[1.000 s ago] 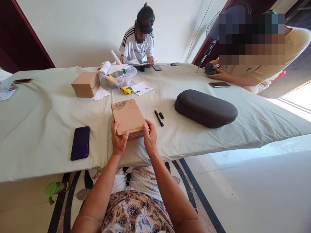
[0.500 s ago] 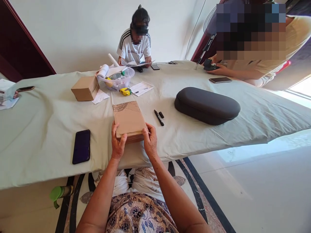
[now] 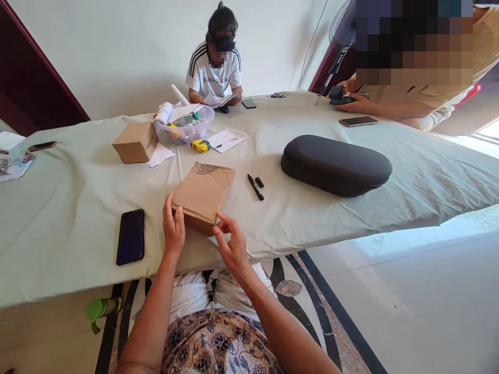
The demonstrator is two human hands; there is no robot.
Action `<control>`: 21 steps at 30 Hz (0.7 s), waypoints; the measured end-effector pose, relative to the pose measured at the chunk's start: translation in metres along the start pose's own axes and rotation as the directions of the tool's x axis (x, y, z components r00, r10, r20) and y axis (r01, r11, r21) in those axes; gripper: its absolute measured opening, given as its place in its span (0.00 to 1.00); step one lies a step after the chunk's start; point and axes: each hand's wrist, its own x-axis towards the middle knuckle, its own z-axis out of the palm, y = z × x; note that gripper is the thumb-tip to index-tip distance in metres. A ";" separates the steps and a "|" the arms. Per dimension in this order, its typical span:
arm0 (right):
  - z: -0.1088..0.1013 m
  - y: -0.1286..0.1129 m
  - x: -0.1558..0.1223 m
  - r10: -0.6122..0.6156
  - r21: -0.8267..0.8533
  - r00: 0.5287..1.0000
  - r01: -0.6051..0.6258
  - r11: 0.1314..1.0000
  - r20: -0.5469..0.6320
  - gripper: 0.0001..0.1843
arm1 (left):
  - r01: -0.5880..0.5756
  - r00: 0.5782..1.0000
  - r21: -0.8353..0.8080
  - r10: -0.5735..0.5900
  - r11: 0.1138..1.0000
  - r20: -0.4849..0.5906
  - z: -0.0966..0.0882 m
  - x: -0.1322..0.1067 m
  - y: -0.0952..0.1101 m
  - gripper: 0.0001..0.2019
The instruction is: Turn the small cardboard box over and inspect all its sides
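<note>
A brown cardboard box (image 3: 205, 189) lies at an angle near the front edge of the cloth-covered table, with dark curved lines drawn on its far end. Against its left front corner rests my left hand (image 3: 173, 226), fingers along the side and thumb at the front. My right hand (image 3: 233, 241) holds the right front corner between its index finger and thumb tips. Right of the box lie an uncapped black marker (image 3: 255, 187) and its black cap (image 3: 259, 182).
A dark phone (image 3: 130, 236) lies to the left, a black oval case (image 3: 337, 165) to the right. Farther back are another cardboard box (image 3: 135, 143), a filled plastic basin (image 3: 191, 134), a yellow tape measure (image 3: 200, 146) and paper (image 3: 228, 139). Two people sit across the table.
The box has turned clockwise, its far end swinging right. My left hand has shifted left along it, and my right hand has moved slightly left and down to its corner.
</note>
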 end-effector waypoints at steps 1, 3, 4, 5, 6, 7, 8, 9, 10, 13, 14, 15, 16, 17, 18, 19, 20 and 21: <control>0.005 -0.002 -0.005 -0.024 0.005 0.999 0.024 1.000 0.023 0.17 | -0.010 1.000 0.041 0.011 0.999 -0.006 -0.002 0.002 0.000 0.28; 0.014 -0.005 -0.011 -0.057 0.014 0.996 0.057 0.998 0.069 0.16 | -0.021 1.000 0.097 0.022 0.995 -0.007 -0.005 0.002 0.001 0.28; 0.017 -0.006 -0.013 -0.059 0.015 0.994 0.058 0.998 0.087 0.16 | -0.021 1.000 0.113 0.021 0.993 0.001 -0.006 0.001 0.003 0.29; 0.020 -0.007 -0.013 -0.052 0.014 0.994 0.051 0.999 0.100 0.15 | -0.020 1.000 0.120 0.018 0.993 0.018 -0.007 -0.002 0.004 0.29; 0.021 -0.008 -0.012 -0.040 0.011 0.994 0.039 0.999 0.105 0.15 | -0.024 0.999 0.118 0.019 0.993 0.045 -0.007 -0.005 0.005 0.31; 0.022 -0.009 -0.011 -0.024 0.010 0.994 0.023 1.000 0.106 0.14 | -0.033 0.997 0.110 0.025 0.993 0.078 -0.008 -0.007 0.006 0.33; 0.022 -0.009 -0.010 -0.008 0.013 0.995 0.007 1.000 0.103 0.13 | -0.044 0.993 0.098 0.033 0.994 0.112 -0.009 -0.010 0.006 0.35; 0.022 -0.010 -0.008 0.006 0.018 0.995 -0.008 1.000 0.097 0.13 | -0.056 0.989 0.086 0.043 0.995 0.141 -0.009 -0.011 0.006 0.38; 0.021 -0.010 -0.007 0.016 0.026 0.996 -0.019 0.999 0.090 0.13 | -0.064 0.986 0.074 0.052 0.995 0.161 -0.010 -0.013 0.005 0.42; 0.016 -0.015 -0.002 0.033 0.027 0.996 -0.036 0.999 0.083 0.14 | -0.076 0.979 0.052 0.065 0.996 0.194 -0.013 -0.013 0.001 0.51; 0.015 -0.017 0.002 0.032 0.009 0.995 -0.033 0.999 0.090 0.14 | -0.079 0.977 0.052 0.067 0.995 0.201 -0.014 -0.012 -0.001 0.54; 0.013 -0.019 0.005 0.028 -0.020 0.995 -0.026 0.999 0.098 0.15 | -0.082 0.976 0.056 0.069 0.995 0.209 -0.014 -0.012 -0.002 0.55; 0.012 -0.022 0.010 0.021 -0.055 0.994 -0.015 0.998 0.105 0.15 | -0.085 0.974 0.064 0.069 0.994 0.215 -0.014 -0.011 -0.003 0.56; 0.011 -0.024 0.015 0.011 -0.089 0.994 -0.001 0.996 0.107 0.16 | -0.086 0.974 0.072 0.069 0.994 0.217 -0.015 -0.011 -0.004 0.56; 0.010 -0.026 0.020 0.001 -0.118 0.994 0.012 0.993 0.105 0.17 | -0.086 0.974 0.081 0.067 0.993 0.216 -0.015 -0.011 -0.004 0.55; 0.011 -0.027 0.025 -0.007 -0.138 0.995 0.021 0.990 0.102 0.18 | -0.087 0.974 0.088 0.066 0.992 0.216 -0.015 -0.011 -0.004 0.54; 0.011 -0.028 0.029 -0.011 -0.149 0.995 0.027 0.988 0.102 0.19 | -0.088 0.974 0.095 0.065 0.992 0.216 -0.014 -0.011 -0.004 0.52; 0.011 -0.028 0.032 -0.012 -0.153 0.994 0.028 0.988 0.106 0.19 | -0.090 0.974 0.101 0.067 0.991 0.217 -0.014 -0.012 -0.003 0.51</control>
